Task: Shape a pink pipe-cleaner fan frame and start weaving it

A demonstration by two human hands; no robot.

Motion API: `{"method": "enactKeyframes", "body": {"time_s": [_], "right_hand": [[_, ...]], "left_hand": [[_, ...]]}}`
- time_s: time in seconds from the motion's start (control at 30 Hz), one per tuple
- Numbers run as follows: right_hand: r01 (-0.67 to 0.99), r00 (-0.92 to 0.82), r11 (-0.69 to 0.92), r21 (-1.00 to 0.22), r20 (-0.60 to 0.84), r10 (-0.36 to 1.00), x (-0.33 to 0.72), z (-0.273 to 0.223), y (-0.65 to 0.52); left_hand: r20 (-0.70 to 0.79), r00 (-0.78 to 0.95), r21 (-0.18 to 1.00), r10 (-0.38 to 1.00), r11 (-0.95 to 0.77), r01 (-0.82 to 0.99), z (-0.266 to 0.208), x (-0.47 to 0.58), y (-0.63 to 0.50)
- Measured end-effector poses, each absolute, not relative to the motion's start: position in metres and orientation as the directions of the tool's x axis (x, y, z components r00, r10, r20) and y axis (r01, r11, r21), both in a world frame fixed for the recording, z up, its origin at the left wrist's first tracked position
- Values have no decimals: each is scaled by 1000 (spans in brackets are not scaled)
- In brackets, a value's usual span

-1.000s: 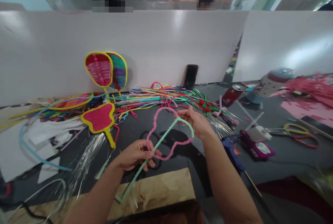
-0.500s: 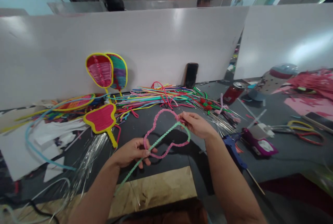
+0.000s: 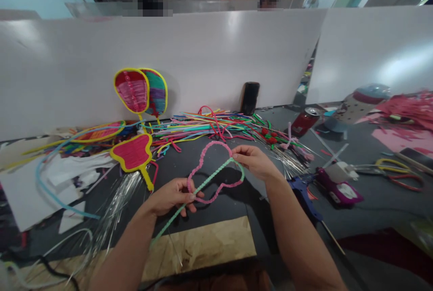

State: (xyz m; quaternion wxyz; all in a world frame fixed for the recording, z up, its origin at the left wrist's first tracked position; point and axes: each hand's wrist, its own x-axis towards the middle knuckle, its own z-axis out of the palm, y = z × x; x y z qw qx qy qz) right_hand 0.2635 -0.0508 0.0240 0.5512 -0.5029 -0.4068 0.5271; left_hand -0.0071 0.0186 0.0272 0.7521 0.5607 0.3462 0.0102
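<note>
Between my hands, above the dark tabletop, is a curvy frame of twisted pipe cleaners (image 3: 202, 161), mostly pink with a green stretch at its right. A twisted green pipe cleaner (image 3: 213, 175) runs diagonally across it and on past its lower left. My left hand (image 3: 176, 198) pinches the frame and the green stem where they cross at the lower left. With thumb and fingertips, my right hand (image 3: 252, 160) grips the upper right, where the pink and green parts meet. The exact join under those fingers is hidden.
Behind lies a pile of coloured pipe cleaners (image 3: 206, 124). A yellow-rimmed pink fan shape (image 3: 133, 153) is at left. To the right are a blue glue gun (image 3: 306, 198), pliers (image 3: 399, 173) and a red can (image 3: 304, 122). Brown cardboard (image 3: 209, 246) lies in front.
The view has shifted slightly. The green part at the frame's right has drawn in a little toward the left. Both hands keep their hold.
</note>
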Motion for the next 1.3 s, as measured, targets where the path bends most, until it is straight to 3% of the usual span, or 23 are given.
{"method": "enactKeyframes", "body": {"time_s": [0.2,0.47,0.77,1.07,1.3], "right_hand": [[-155,160,-60,-986,-85,983,262,16,-48],[-61,91,-107,-992,-112,989,261,21,-51],[102,149,-39,-994,-24,989,257,22,-48],[-123,150,-84,-989,-103,983,253,17,-46],[49,130,-12,-999,-6,991,249,19,-45]], "left_hand": [[-490,762,863,424,357,357,27,-9,20],[-487,764,871,425,305,386,28,-12,20],[-489,768,871,413,273,407,31,-12,21],[-467,761,881,450,312,356,28,-14,21],[-486,738,872,468,324,368,28,-9,20]]}}
